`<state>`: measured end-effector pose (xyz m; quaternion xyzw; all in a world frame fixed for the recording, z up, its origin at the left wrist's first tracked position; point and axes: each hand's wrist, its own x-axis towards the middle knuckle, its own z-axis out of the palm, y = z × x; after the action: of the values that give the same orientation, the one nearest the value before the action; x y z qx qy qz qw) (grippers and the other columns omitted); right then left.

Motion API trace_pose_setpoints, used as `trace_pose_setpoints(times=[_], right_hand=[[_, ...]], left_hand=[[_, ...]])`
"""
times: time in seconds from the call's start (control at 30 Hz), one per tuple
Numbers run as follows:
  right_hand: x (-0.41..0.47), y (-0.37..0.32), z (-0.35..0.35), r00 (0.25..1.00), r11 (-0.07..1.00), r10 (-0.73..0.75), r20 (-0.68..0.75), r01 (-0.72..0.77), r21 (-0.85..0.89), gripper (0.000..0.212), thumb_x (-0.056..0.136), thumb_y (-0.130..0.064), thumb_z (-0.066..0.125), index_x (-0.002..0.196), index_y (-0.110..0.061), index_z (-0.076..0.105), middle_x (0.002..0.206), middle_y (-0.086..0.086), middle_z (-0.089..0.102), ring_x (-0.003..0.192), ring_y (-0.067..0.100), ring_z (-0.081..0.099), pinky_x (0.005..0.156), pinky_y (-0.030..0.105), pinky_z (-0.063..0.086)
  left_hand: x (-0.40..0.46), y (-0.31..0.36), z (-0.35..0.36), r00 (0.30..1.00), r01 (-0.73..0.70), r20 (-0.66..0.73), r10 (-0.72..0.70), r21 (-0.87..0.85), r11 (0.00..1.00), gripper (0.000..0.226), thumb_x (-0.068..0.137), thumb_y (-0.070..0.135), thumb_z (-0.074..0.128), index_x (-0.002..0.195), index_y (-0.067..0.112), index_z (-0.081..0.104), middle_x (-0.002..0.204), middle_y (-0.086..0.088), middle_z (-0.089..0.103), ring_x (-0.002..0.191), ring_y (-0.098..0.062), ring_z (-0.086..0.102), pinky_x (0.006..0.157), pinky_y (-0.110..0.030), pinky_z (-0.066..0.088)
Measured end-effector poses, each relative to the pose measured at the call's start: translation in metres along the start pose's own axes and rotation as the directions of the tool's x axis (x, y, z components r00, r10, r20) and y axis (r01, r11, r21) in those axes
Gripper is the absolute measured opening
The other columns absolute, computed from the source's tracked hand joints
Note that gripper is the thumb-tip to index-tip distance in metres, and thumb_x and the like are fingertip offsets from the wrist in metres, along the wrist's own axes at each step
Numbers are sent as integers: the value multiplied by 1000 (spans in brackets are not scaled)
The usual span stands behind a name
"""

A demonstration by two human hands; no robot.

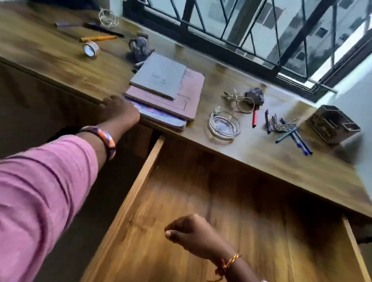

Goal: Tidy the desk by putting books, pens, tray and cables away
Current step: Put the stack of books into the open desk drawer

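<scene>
Head view. Wooden desk (266, 158) under a barred window (241, 20); drawer (219, 218) pulled out below the desk's front edge.

Left hand (121, 111), pink sleeve (33, 193) and beaded bracelet at the wrist, rests at the desk's front edge against the near-left corner of the stack of books (164, 92). Fingers hidden or blurred; cannot tell whether they grip the stack.

Right hand (189, 232) hangs over the open drawer, fingers curled into a loose fist, holding nothing visible.

Stack: grey book on top, pink book under it, a further one at the bottom, slightly over the desk edge.

Right of the stack: glass tray (224, 125), then a red pen (255, 118), a cluster of blue pens (293, 135) tangled with a cable (280, 124), wooden organiser (332, 127) at far right.

Far left: tape roll (90, 48), orange pencil (100, 38), coiled cable (107, 18).
</scene>
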<state>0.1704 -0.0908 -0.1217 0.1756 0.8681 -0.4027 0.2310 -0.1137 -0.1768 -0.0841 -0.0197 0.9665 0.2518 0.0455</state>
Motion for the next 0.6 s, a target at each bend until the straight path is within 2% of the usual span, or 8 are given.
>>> trace_pose_setpoints(times=[0.07,0.17,0.23,0.3,0.33,0.4,0.5,0.6], right_hand=[[7,-10,-4,1000,1000,11,-3,-11,-10,29,88,-34,59,111,-17,68,101,-5,71,88,4,64,77,20,53],[19,-24,-10,999,1000,-4,-37,4,-5,28,89,-32,59,111,-17,67,77,-16,63,68,-5,55,61,10,43],[28,-35,-14,998,1000,-8,-64,10,23,25,89,-31,60,108,-17,68,72,-17,59,65,-3,55,60,15,45],[38,-46,-20,995,996,5,-101,4,92,22,89,-28,61,103,-13,69,79,-5,65,72,7,59,63,27,51],[44,-51,-23,994,989,15,-112,2,147,21,89,-25,60,102,-11,69,83,1,66,75,11,60,62,28,51],[53,-62,-28,990,961,24,-140,16,277,19,91,-20,57,102,-9,67,87,5,65,77,12,61,59,24,49],[63,-76,-36,975,853,68,-210,53,519,16,93,-16,53,106,-12,62,88,5,64,72,11,60,56,22,50],[71,-77,-41,946,685,206,-252,44,727,25,94,-19,52,118,-10,51,93,7,57,71,16,59,53,28,54]], left_hand=[[20,2,1,999,25,18,-27,67,997,49,90,21,46,132,-5,42,139,-24,40,132,-34,32,103,-40,36],[28,5,-1,999,-41,31,41,16,999,40,89,13,52,124,-6,50,131,-24,48,126,-35,41,101,-35,38],[39,2,-2,999,29,29,-25,-133,991,34,86,10,53,116,-6,56,120,-23,59,115,-34,54,94,-32,45],[48,-6,-5,986,157,112,-121,-410,898,22,82,4,54,99,-7,63,84,-17,71,78,-25,69,62,-25,58],[48,-10,-9,976,202,179,-124,-534,821,12,81,-2,52,88,-6,62,57,-9,67,51,-16,65,39,-17,50],[43,-15,-14,946,245,321,-40,-629,738,19,83,-13,44,68,-5,52,26,1,45,20,-6,43,22,-9,25],[15,-25,-20,870,292,488,79,-636,714,31,89,-13,41,63,3,44,48,-10,51,20,-4,44,24,-11,30],[-8,-56,-25,732,424,670,123,-589,688,23,91,-10,45,72,1,51,71,-9,51,44,-11,57,32,-11,42]])
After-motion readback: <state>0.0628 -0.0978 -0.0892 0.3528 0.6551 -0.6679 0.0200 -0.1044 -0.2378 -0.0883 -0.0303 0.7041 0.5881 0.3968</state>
